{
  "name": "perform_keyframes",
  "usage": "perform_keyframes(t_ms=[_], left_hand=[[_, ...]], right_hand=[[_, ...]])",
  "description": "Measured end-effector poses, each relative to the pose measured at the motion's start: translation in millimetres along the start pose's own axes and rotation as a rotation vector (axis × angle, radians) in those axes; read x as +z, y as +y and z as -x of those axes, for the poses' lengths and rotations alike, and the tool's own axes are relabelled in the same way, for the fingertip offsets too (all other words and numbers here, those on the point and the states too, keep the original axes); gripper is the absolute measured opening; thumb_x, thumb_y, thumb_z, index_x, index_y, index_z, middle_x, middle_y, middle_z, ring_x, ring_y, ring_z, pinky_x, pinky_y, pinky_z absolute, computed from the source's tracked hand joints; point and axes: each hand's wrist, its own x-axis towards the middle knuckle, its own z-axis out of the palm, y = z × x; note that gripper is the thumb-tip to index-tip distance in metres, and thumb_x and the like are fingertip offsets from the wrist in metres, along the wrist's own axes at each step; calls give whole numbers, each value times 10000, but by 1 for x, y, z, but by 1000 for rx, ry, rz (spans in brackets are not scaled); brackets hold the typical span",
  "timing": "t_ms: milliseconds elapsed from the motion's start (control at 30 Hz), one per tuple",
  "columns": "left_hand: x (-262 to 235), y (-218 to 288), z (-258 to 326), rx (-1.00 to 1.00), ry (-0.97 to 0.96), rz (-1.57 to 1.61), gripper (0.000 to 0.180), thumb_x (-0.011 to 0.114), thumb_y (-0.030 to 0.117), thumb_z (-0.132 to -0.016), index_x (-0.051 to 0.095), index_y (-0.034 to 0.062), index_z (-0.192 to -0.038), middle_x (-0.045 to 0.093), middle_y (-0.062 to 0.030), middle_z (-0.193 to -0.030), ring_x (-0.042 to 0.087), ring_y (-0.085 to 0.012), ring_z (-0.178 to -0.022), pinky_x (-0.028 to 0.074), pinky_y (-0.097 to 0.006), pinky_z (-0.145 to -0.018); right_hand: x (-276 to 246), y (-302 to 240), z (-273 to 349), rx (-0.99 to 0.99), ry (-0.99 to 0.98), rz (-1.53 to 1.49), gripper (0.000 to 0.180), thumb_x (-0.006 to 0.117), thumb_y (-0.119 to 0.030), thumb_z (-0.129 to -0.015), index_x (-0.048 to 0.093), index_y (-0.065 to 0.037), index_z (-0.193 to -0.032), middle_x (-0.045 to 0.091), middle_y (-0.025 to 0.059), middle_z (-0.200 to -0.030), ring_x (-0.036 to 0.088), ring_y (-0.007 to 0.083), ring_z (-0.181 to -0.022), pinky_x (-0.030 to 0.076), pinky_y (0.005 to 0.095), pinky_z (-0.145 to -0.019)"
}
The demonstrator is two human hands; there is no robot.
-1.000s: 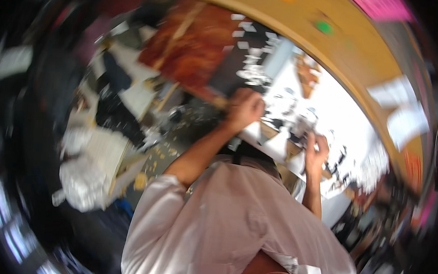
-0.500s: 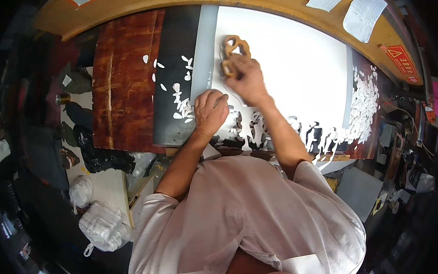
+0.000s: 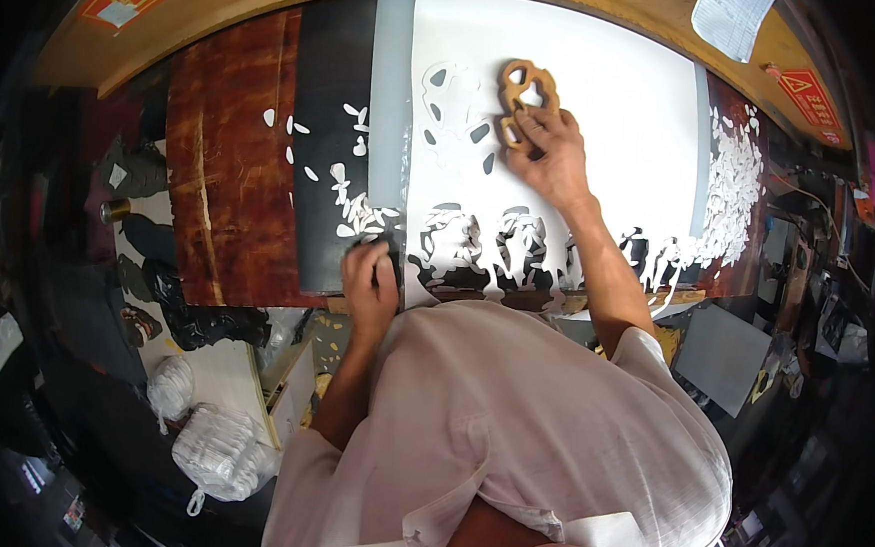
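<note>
The brown wooden template point(image 3: 524, 100), a looped, pierced shape, lies flat on the white sheet point(image 3: 618, 114) near its upper middle. The right hand point(image 3: 553, 158) presses on the template's lower edge, fingers bent down onto the wood, thumb side toward the cut-out outline point(image 3: 448, 99) just to the left. To the right of the template the sheet runs bare and wide, plenty of open paper up to the heap of white scraps point(image 3: 733, 186) at the right border. The sheet's near edge is ragged, cut into a row of figure-shaped holes point(image 3: 489, 247). The left hand point(image 3: 370, 279) sits low at that near edge, fingers curled shut where the sheet meets the black mat point(image 3: 321, 206); what it grips I cannot tell. Loose white offcuts point(image 3: 348, 183) dot the mat, with the reddish board point(image 3: 229, 160) beyond it on the left.

Against half a second ago: the template is in the same spot, the right hand has slid down a little off its middle, and the left hand has dropped back from the sheet's centre to the near-left corner.
</note>
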Motion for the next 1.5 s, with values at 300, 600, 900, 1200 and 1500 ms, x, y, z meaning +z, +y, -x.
perform_keyframes(t_ms=[300,600,900,1200,1500], left_hand=[[24,-27,14,80,-25,-112,215,623,233,-1051,762,72,-1027,742,-124,-986,703,-366,-885,538,-475,-821],[24,-34,32,116,11,-79,336,627,278,-1059,725,76,-808,711,-165,-770,691,-420,-749,531,-526,-685],[39,-41,34,225,156,-163,313,771,317,-959,684,111,-739,712,-107,-721,705,-372,-717,534,-498,-657],[43,-31,20,237,202,-161,297,804,293,-902,658,118,-711,694,-71,-673,691,-345,-656,532,-473,-616],[29,-35,80,209,168,-162,212,803,204,-872,674,120,-726,671,-38,-661,654,-305,-616,522,-436,-597]], right_hand=[[-12,4,13,-66,217,91,418,832,-270,-817,828,-58,-1178,749,180,-1289,620,430,-1264,464,555,-1137],[-71,51,160,569,410,-526,407,769,-275,-984,765,-24,-1305,765,187,-1293,725,289,-1169,559,380,-1029],[-186,98,240,604,783,-271,481,658,-300,-1083,680,80,-1378,779,144,-1142,655,145,-880,558,316,-803],[-60,20,273,253,349,-218,258,724,-148,-967,788,-8,-1174,762,190,-1148,680,388,-1142,530,447,-1037],[-43,-21,234,47,204,5,405,745,-242,-945,760,-63,-1308,660,201,-1420,598,410,-1315,477,507,-1141]])
